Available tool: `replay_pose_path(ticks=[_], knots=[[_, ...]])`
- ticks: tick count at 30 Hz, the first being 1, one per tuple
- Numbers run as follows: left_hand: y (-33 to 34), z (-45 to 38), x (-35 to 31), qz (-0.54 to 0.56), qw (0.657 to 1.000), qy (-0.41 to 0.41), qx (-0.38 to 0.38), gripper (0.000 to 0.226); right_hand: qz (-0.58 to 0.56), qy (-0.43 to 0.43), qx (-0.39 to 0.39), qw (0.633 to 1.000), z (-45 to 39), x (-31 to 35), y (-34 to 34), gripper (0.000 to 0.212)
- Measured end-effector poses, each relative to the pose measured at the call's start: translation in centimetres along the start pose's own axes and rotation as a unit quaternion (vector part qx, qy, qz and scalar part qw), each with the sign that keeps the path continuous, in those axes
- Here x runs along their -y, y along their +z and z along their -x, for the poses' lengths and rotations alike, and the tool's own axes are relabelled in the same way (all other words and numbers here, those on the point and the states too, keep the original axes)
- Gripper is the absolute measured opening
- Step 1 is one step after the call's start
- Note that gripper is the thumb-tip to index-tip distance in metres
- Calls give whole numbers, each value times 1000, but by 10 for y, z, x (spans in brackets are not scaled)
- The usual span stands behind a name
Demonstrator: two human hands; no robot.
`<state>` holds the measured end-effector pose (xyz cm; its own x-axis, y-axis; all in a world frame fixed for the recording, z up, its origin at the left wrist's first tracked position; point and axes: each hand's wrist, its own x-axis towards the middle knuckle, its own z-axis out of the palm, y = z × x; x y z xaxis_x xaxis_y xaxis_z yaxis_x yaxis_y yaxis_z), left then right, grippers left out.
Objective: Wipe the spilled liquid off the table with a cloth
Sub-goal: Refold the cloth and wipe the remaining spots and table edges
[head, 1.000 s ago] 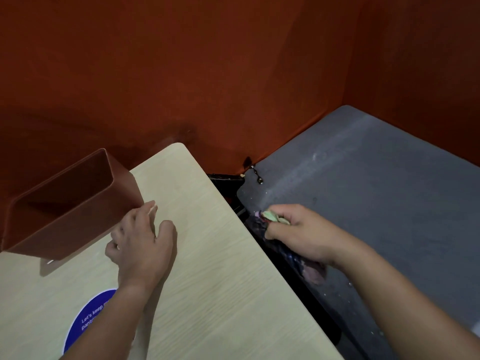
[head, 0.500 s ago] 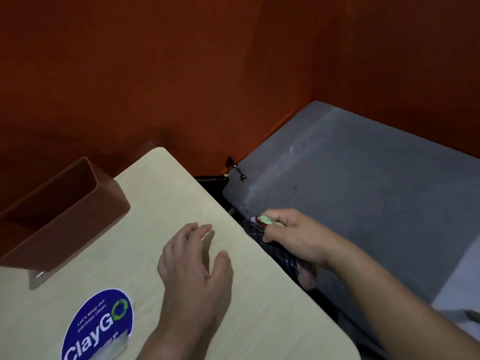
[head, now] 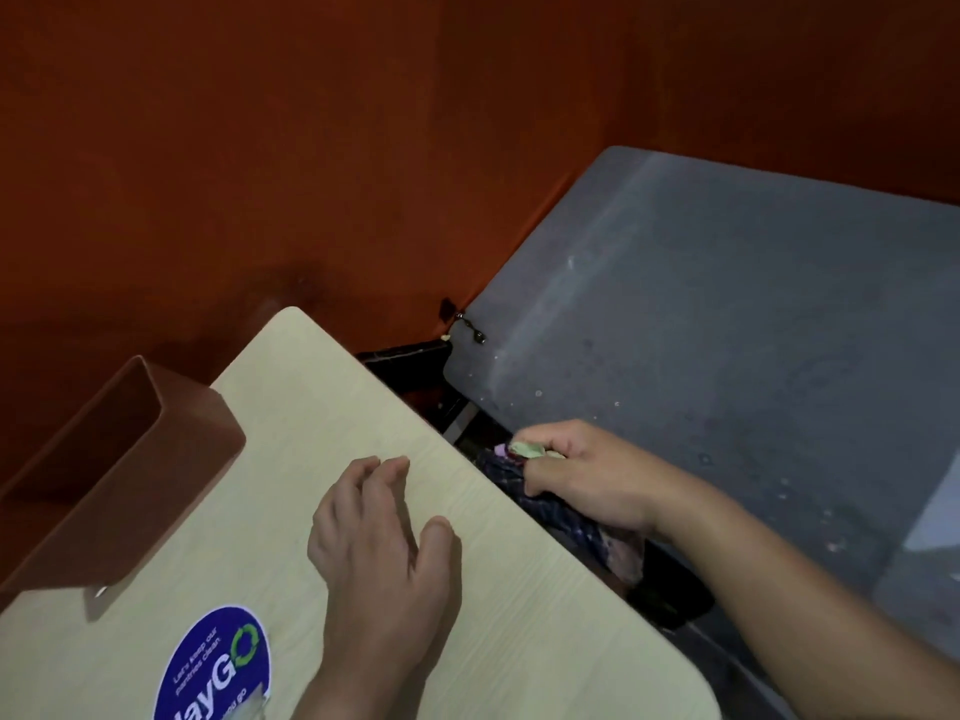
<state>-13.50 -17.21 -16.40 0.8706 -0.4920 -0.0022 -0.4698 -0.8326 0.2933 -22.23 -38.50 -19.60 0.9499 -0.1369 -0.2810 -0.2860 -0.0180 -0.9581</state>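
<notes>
Rust-orange walls enclose the pale wood-grain surface [head: 322, 459], where the left hand [head: 387, 553] rests flat and relaxed, while beyond its right edge the right hand [head: 582, 475] clutches a bunched dark plaid cloth [head: 566, 517], likely light, limp and best gripped wadded.

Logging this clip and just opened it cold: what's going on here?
A person sits at a pale wood-grain table. The left hand rests flat on the tabletop, fingers relaxed. The right hand is off the table's edge, beside the grey padded seat, gripping a dark checked cloth with a light green patch. No spill is discernible on the table, and the cloth is not on it yet.
</notes>
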Motion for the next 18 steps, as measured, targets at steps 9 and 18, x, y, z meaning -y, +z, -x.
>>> replay_pose_path(ticks=[9, 18], knots=[[0, 2, 1, 8, 1000, 16, -13, 63, 34, 3, 13, 999, 15, 14, -19, 32], [-2, 3, -2, -3, 1000, 28, 5, 62, -4, 50, 68, 996, 54, -11, -30, 26]])
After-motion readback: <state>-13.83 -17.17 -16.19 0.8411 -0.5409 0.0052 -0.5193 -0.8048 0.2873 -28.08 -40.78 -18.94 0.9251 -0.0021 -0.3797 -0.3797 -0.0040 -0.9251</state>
